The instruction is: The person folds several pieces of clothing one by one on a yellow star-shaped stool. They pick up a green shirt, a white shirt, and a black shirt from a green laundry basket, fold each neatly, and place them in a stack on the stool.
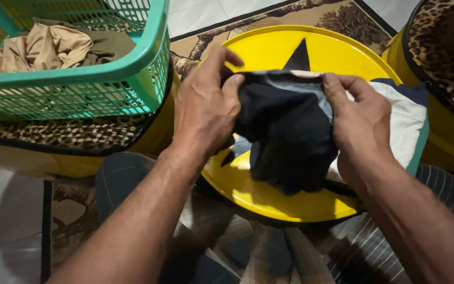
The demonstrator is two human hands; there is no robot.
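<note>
My left hand (206, 105) and my right hand (357, 122) both grip a dark navy garment (285, 134) by its upper edge, holding it bunched above a round yellow table top (269, 197) with a black star shape. A grey lining shows at the garment's top. Under its right side lies a folded white and blue cloth (406, 126) on the table.
A green plastic laundry basket (132, 79) with beige and olive clothes (48, 47) sits at the left on a leopard-print cushioned stool (64, 134). Another leopard-print stool (445, 47) stands at the right. A patterned rug (337, 13) and white floor tiles lie beyond.
</note>
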